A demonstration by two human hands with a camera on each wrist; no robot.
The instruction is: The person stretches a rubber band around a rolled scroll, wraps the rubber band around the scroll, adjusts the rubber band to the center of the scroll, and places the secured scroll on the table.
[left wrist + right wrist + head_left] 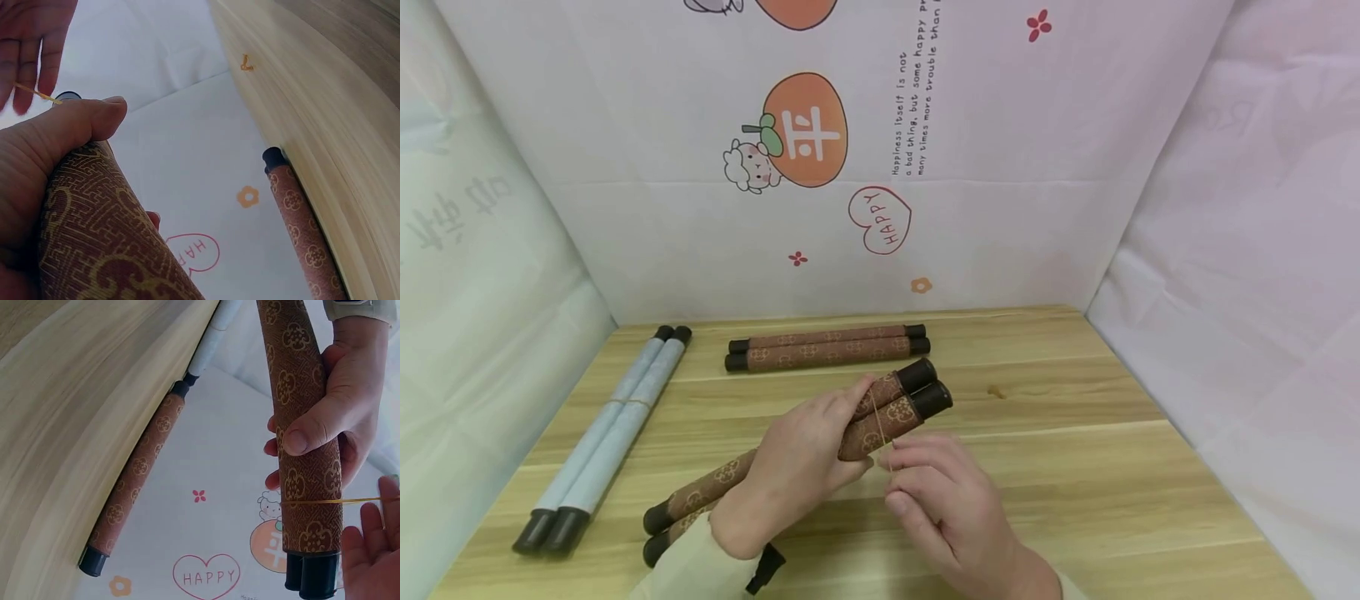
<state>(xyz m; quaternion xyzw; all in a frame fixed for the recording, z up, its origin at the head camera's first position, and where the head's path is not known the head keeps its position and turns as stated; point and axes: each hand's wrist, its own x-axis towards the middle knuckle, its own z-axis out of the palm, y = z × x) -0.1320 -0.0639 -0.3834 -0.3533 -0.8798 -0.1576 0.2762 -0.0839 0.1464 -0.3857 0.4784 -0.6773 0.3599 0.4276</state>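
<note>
My left hand (801,450) grips a pair of brown patterned scrolls (891,421) with black end caps, lying side by side and tilted up toward the right above the table. Around their upper end runs a thin yellow rubber band (312,502). My right hand (951,500), just below that end, has its fingers hooked in the band and stretches it away from the scrolls. In the left wrist view, the band (37,94) reaches from the scroll end to the right fingers. The left palm hides the scrolls' middle.
Another pair of brown scrolls (827,352) lies near the back edge of the wooden table (1075,442). Two light blue scrolls (617,446) lie at the left with a band around their middle. Printed white cloth (985,225) stands behind and at both sides.
</note>
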